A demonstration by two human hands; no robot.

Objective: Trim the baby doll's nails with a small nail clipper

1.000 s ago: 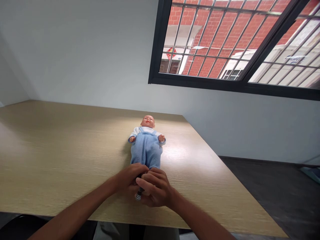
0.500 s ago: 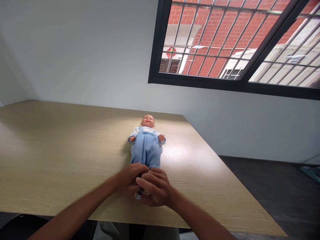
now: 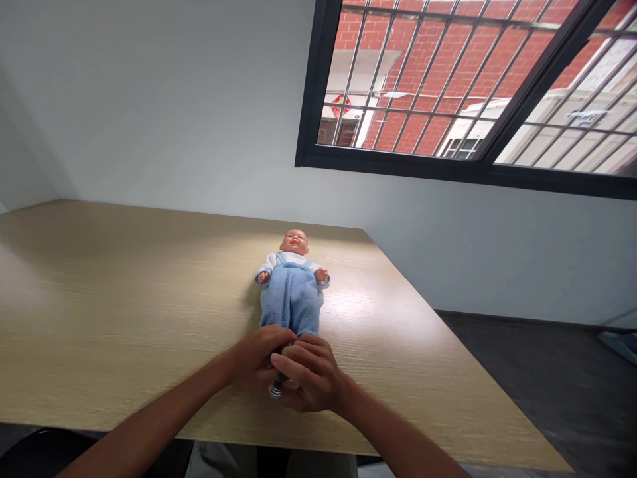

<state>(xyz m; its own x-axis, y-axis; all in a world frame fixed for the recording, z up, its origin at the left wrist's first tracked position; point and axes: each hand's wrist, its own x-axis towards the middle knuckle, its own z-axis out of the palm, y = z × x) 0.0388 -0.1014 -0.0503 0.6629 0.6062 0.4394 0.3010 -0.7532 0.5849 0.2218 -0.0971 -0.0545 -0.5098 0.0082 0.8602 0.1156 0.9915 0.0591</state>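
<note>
A baby doll (image 3: 291, 292) in blue overalls and a white shirt lies on its back on the wooden table (image 3: 124, 312), head away from me. My left hand (image 3: 256, 358) and my right hand (image 3: 308, 375) are both closed around the doll's feet at the near end. A striped sock (image 3: 275, 390) pokes out between my fingers. The doll's legs below the overalls are hidden by my hands.
The table's right edge (image 3: 448, 345) drops to a dark floor (image 3: 547, 378). A grey wall and a barred window (image 3: 448, 86) stand behind the table. A dark chair edge (image 3: 30, 451) shows at the lower left.
</note>
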